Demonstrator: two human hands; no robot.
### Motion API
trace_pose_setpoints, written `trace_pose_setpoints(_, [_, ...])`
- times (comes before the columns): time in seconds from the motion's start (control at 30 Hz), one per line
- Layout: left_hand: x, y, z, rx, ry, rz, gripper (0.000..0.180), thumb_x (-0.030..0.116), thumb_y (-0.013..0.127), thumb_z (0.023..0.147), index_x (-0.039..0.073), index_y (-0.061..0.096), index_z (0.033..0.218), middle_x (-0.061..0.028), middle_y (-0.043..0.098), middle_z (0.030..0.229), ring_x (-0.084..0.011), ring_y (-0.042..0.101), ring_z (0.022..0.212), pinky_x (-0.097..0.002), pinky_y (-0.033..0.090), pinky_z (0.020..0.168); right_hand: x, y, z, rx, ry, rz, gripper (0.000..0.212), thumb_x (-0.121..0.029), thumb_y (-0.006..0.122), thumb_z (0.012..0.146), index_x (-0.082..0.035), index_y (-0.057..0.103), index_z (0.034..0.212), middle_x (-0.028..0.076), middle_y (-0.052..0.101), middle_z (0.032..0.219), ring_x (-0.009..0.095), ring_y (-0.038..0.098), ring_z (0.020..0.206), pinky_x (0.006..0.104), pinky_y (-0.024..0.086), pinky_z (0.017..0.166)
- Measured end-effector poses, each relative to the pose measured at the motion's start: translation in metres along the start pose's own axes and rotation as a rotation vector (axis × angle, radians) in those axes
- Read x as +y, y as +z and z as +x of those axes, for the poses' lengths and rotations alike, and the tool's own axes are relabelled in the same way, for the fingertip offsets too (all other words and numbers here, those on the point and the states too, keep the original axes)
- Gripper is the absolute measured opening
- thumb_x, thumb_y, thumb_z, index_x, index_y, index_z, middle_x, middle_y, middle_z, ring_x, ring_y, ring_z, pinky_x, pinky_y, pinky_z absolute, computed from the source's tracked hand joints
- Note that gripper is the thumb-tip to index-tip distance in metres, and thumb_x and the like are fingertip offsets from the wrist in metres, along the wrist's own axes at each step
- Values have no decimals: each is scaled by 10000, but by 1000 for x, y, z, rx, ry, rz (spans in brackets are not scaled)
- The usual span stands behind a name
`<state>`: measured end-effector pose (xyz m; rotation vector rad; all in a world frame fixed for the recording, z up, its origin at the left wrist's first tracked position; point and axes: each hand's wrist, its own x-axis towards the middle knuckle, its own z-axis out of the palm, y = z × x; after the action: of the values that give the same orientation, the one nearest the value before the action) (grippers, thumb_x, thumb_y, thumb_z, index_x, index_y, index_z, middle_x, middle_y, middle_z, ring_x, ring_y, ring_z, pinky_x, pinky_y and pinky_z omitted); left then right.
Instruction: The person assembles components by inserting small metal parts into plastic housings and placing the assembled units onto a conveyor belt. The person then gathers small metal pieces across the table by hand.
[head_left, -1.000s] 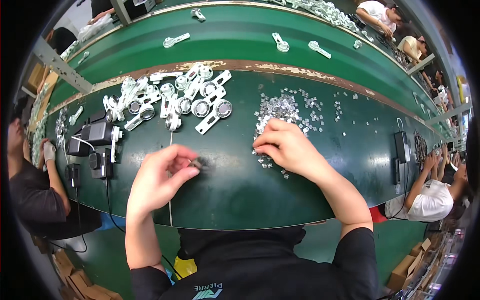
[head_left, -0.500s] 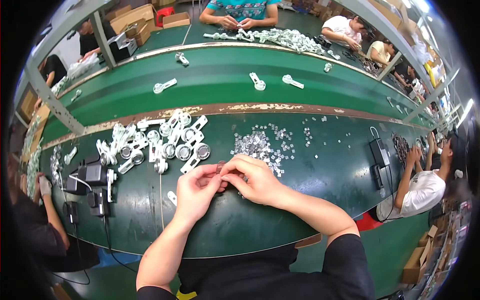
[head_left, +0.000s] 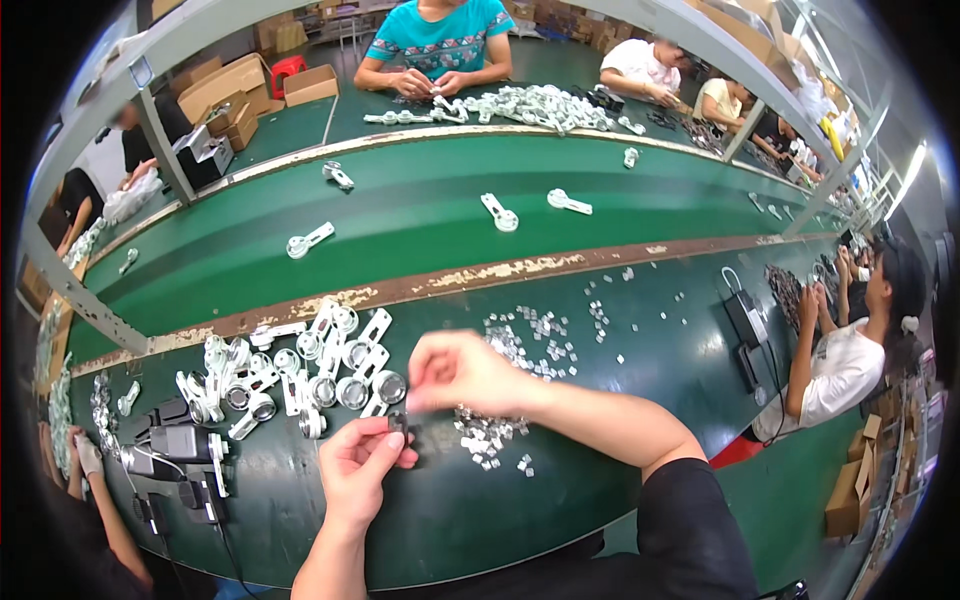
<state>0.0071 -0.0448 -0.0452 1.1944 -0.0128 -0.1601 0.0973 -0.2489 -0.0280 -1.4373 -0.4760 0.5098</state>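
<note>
Green worktable, left hand pinching one dark piece, right hand, grip unclear, one red stool

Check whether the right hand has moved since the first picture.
Yes: against the pile of clear pieces, the right hand has moved left, toward the white parts.

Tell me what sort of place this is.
Probably a factory assembly line: a long green strip like a conveyor belt, scattered small shiny pieces on the workbench, and several people working at benches.
</note>
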Motion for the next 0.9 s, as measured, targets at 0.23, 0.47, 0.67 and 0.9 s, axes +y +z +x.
trace_pose_setpoints(0.23, [-1, -20, 6, 153, -94, -220, 114, 1, 636, 852, 10, 619, 964, -135, 675, 818, -193, 645, 611, -302, 525, 551, 17, -191, 77, 1025, 399, -1317, 755, -561, 735, 753, -23, 519, 1237, 264, 532, 1172, 385, 627, 1002, 461, 542, 812])
trace_pose_setpoints(0.47, [10, -20, 9, 275, -152, -206, 110, 17, 610, 860, 13, 613, 970, -137, 668, 836, -191, 626, 625, -289, 496, 565, -6, -132, 77, 622, -269, 111, 506, 68, 541, 890, -62, 449, 1370, 132, 596, 1103, 216, 647, 868, 308, 551, 816])
trace_pose_setpoints(0.67, [-1, -18, 7, 195, -144, -141, 205, 50, 624, 911, -6, 606, 1107, -116, 682, 933, -183, 679, 754, -302, 560, 675, -24, 12, 28, 220, -150, 210, 651, 135, 668, 760, -22, 455, 1355, 90, 614, 1067, 169, 613, 981, 310, 533, 860])
trace_pose_setpoints(0.9, [-4, -4, 10, 100, -185, -125, 269, 82, 534, 972, -67, 566, 1194, -140, 670, 1058, -214, 691, 915, -310, 574, 803, -3, 47, 13, 295, -85, 9, 530, 58, 743, 759, 8, 488, 1220, 88, 622, 976, 132, 632, 886, 268, 538, 784])
